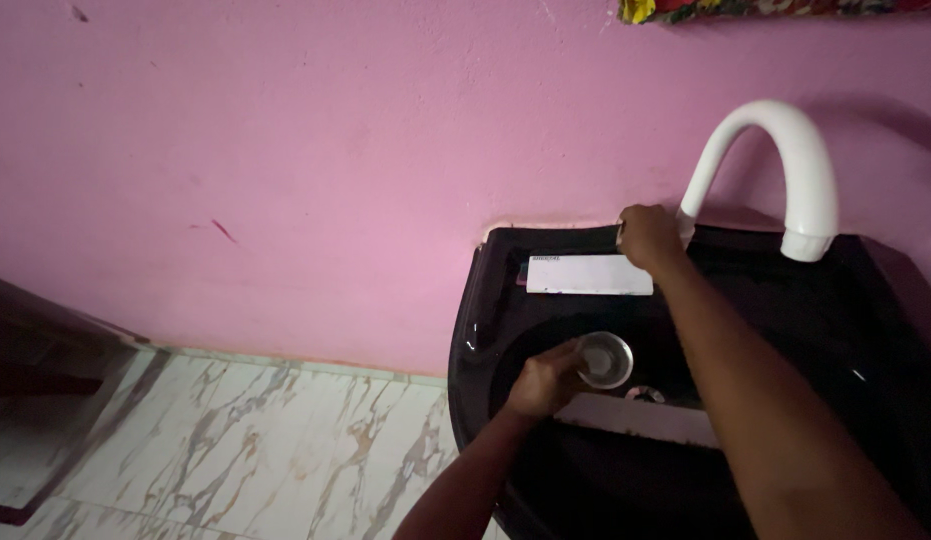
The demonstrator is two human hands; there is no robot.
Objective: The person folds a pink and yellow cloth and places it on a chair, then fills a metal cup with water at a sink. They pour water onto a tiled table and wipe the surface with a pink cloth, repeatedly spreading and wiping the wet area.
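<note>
Holding a small steel cup (605,359) by its side, the left hand (545,380) is closed around it with the fingers wrapped on the left of the rim; the cup's open mouth faces up to the camera, just right of the knuckles. Both are low inside the black sink (485,300), and the drain (643,394) lies just beside the cup, on its lower right. The right hand (647,236) is further up, at the back edge of the sink, closed at the base of the white curved tap (775,150); what the fingers grip there I cannot tell. A white label (589,274) lies just left of this hand. Behind is a pink wall (285,150).
</note>
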